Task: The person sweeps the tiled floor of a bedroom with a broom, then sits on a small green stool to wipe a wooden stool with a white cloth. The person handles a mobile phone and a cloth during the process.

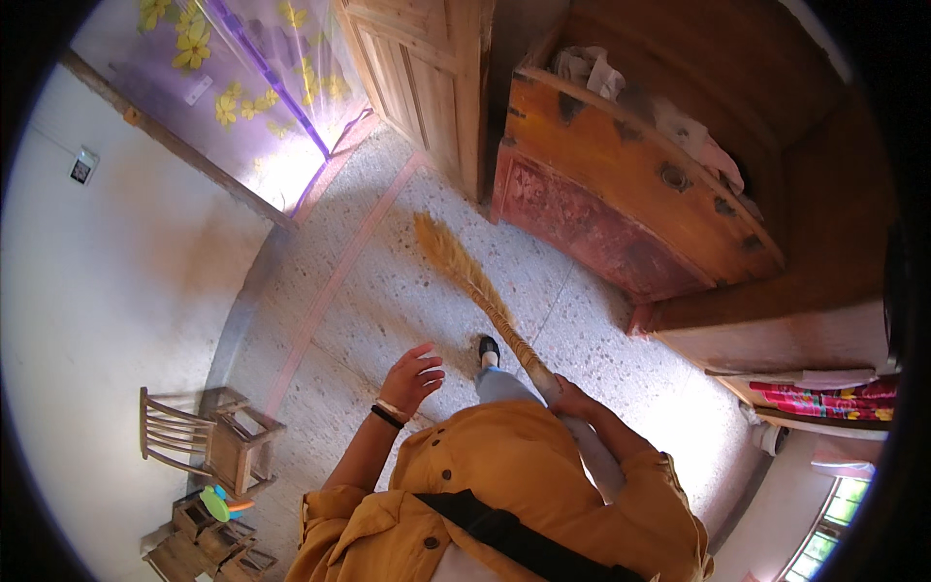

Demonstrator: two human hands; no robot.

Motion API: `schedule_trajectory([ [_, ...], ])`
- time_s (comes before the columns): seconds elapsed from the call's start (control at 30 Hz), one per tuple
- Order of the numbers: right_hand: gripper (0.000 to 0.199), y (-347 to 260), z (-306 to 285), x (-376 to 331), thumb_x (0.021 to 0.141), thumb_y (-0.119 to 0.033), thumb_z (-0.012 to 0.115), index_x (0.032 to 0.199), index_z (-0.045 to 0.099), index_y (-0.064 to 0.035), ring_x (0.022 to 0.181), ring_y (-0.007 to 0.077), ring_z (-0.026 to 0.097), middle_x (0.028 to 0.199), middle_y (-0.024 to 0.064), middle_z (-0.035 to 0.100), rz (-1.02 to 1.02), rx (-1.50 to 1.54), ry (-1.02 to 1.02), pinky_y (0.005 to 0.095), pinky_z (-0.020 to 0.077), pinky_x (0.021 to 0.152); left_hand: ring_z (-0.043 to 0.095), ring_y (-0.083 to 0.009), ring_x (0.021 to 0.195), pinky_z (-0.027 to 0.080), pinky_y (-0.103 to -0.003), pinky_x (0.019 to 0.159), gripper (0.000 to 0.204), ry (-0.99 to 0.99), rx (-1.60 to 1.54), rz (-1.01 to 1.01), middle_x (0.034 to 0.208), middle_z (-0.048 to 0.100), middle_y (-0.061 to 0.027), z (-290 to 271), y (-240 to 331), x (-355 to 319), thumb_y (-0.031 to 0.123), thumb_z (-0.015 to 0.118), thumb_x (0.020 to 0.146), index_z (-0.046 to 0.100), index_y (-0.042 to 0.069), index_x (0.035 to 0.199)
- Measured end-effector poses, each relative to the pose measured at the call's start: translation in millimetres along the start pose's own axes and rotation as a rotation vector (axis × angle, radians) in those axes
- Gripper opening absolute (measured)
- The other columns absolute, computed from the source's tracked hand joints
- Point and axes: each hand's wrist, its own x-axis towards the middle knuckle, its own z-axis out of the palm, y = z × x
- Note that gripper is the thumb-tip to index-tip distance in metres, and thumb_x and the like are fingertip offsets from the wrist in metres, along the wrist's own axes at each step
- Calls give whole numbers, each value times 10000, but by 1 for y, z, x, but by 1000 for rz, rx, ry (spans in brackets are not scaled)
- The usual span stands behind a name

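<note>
My right hand (572,399) is wrapped round the pale handle of a straw broom (504,325). The broom slants up and to the left from my hip, its bristle head fanned out above the speckled floor; whether the tips touch it I cannot tell. Behind my forearm, the rest of the handle passes down along my side. Out to the left of my body, my left hand (412,380) is raised with slightly bent fingers apart and nothing in them. A dark band and a lighter one circle that wrist.
An old wooden chest (630,184) with whitish cloths on top stands ahead to the right. Beside it is a wooden door (417,68). A purple flowered curtain (242,87) hangs at the doorway. Small wooden chairs (238,441) line the left wall. Patterned red fabric (824,398) lies at right.
</note>
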Motion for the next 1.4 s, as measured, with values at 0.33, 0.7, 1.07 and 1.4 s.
schedule_trajectory([
  [0.33, 1023, 29, -57, 105, 499, -235, 769, 1330, 246, 51, 1082, 354, 531, 1161, 255, 521, 253, -234, 35, 381, 473, 897, 614, -186, 815, 518, -301, 699, 324, 45, 280, 131, 969, 610, -60, 94, 90, 79, 117, 529, 868, 514, 95, 1190],
  [0.7, 1005, 36, -60, 39, 558, -278, 786, 1360, 251, 3, 1111, 369, 511, 1201, 267, 505, 59, -183, 38, 388, 420, 935, 616, -137, 805, 522, -271, 659, 317, -53, 880, 526, 946, 623, -38, 173, 251, 165, 138, 591, 871, 534, 105, 1181],
  [1.07, 1092, 25, 24, 19, 541, -354, 793, 1354, 194, 62, 1143, 398, 478, 1243, 294, 452, 210, 34, 182, 412, 409, 951, 538, -110, 706, 474, -257, 658, 307, -235, 576, 686, 817, 538, 5, 284, 429, 324, 294, 710, 790, 539, 116, 973],
  [1.4, 899, -100, 71, 44, 727, -436, 651, 1363, 232, 40, 1156, 412, 470, 1229, 309, 469, 459, -91, 22, 438, 405, 945, 516, -136, 928, 464, -307, 802, 490, -282, 498, 781, 990, 523, 2, 351, 491, 394, 407, 772, 708, 506, 116, 999],
])
